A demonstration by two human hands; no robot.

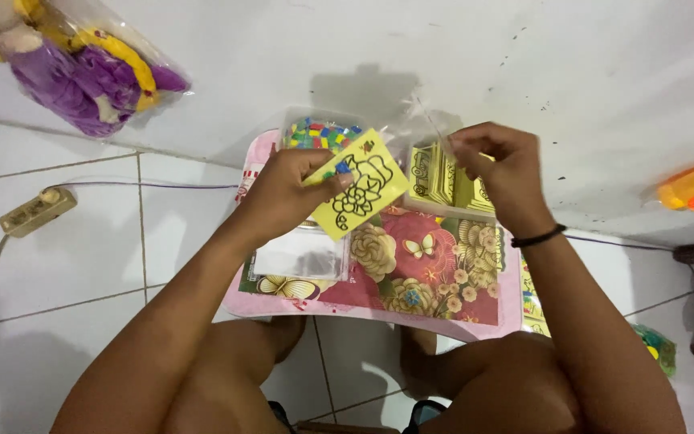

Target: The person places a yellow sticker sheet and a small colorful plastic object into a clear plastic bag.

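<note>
The left hand [287,189] grips a yellow rectangular card with a black outline drawing [361,184], thumb on its face, holding it tilted above the small pink tabletop with a floral and butterfly print [411,269]. A few small coloured squares sit on the card's upper corner near the thumb. The right hand [498,165] pinches the thin, crinkled edge of a clear plastic bag [423,120] between its fingertips, just above a stack of similar yellow cards [443,181] lying at the far side of the tabletop. A black band [538,236] circles the right wrist.

Behind the held card stands a clear plastic tub of small multicoloured foam squares [319,133], partly hidden by the left hand and the card. Under the left wrist lies a flat, shiny transparent sleeve [299,259].

The tabletop stands on a white tiled floor [90,265] against a white wall. To the left, a cream power strip [38,210] lies on the tiles with its cord trailing. A plush doll in purple and yellow, wrapped in plastic [82,64], rests up against the wall.
</note>
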